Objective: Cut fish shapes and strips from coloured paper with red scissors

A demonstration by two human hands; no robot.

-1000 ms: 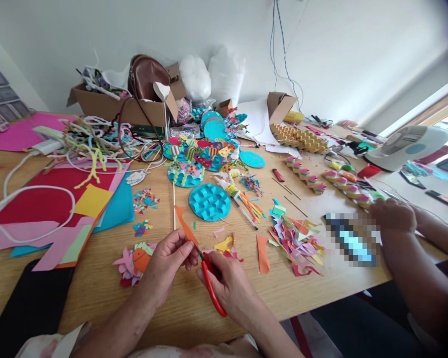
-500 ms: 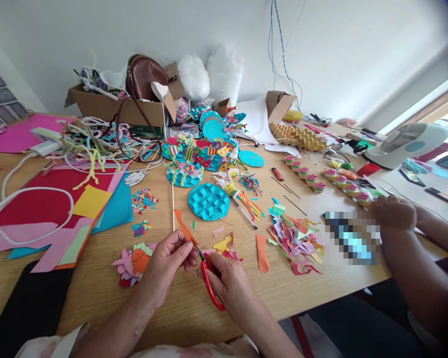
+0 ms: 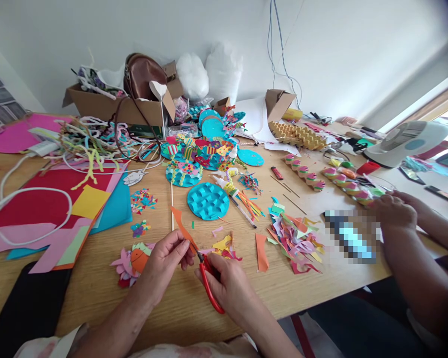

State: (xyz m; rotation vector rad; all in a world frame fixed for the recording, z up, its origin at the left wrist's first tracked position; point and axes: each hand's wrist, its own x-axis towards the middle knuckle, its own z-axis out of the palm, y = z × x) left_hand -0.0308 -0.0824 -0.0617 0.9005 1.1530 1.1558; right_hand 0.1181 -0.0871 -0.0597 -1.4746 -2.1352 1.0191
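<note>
Between thumb and fingers, my left hand pinches a narrow orange paper piece that points up and to the left. My right hand is wrapped round the handles of red scissors, whose blade tips meet the lower end of the paper. Left of my left hand lie an orange paper fish and pink paper shapes. Beyond my right hand are yellow paper scraps and a flat orange strip. A blue woven paper disc lies farther back.
Mixed paper scraps are heaped to the right, near another person's hands. Coloured sheets and a black object lie left. A cardboard box stands behind pipe cleaners.
The view has shifted slightly. The orange paper and scissors hold nearly the same position between my hands, and both hands keep their grip.
</note>
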